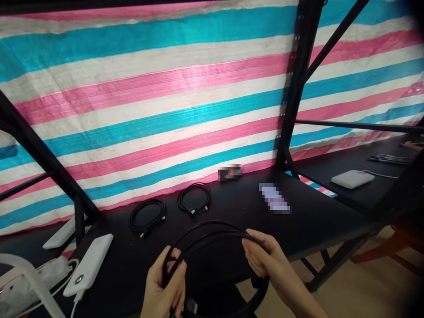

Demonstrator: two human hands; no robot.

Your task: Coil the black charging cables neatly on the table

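Observation:
Between my two hands a black cable (212, 225) is bent into loose loops, held up in front of the near edge of the table. My left hand (167, 282) is closed round its left side, and a connector end hangs just below, partly out of frame. On the right side of the loops my right hand (265, 254) pinches the strands between thumb and fingers. Two more black cables lie coiled on the table beyond: one coil (147, 214) at the left and another coil (194, 198) nearer the middle, both with light connector tips showing.
On the black table (228, 203) lie a white power bank (89, 265) with a plugged-in cable, and two blurred-out items. A white power strip (36, 282) sits at the left. Black metal posts (294, 88) and a striped sheet (159, 110) stand behind. Another white device (353, 178) rests on the right-hand table.

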